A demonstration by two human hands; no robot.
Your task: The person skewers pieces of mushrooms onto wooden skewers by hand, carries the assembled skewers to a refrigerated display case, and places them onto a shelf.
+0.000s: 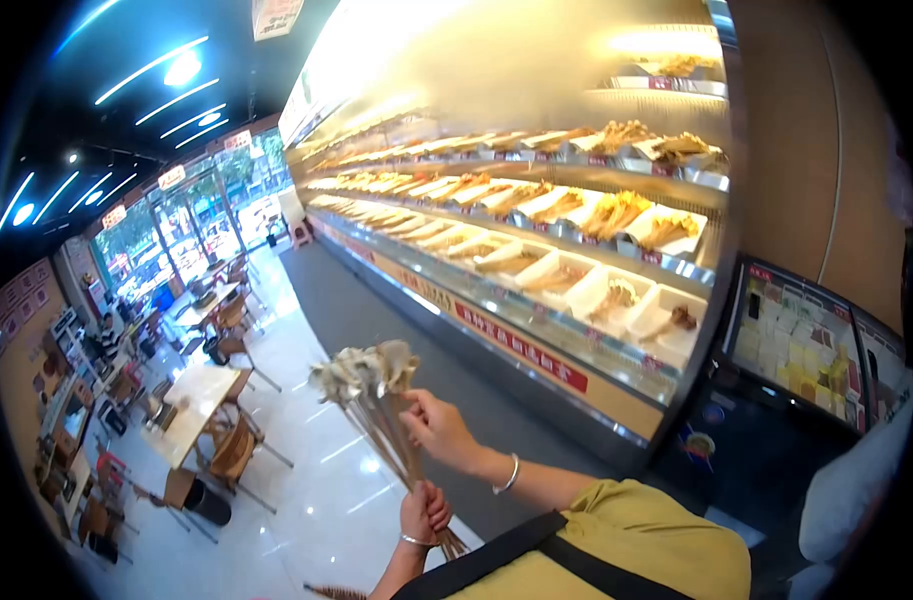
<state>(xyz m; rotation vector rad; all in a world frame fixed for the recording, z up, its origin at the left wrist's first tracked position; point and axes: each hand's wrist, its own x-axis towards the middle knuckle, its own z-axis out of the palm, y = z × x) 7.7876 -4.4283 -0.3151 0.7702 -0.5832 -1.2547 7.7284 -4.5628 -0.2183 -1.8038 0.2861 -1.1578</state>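
A bundle of skewers (366, 376) with pale, greyish folded pieces of food at their tops is held up in front of me. My left hand (425, 514) is closed in a fist round the lower sticks, whose ends stick out below it. Higher up, my right hand (438, 428) is closed, thumb and fingers pinching at the bundle just under the food. Which single stick it pinches cannot be made out. Both wrists carry a bracelet.
A lit display cooler (516, 345) with shelves of trays of skewered food runs along the right. A glass-topped chest freezer (796, 335) stands beyond its near end. Tables (193, 408) and chairs (234, 447) line the left, with a dark bin (208, 502) near them.
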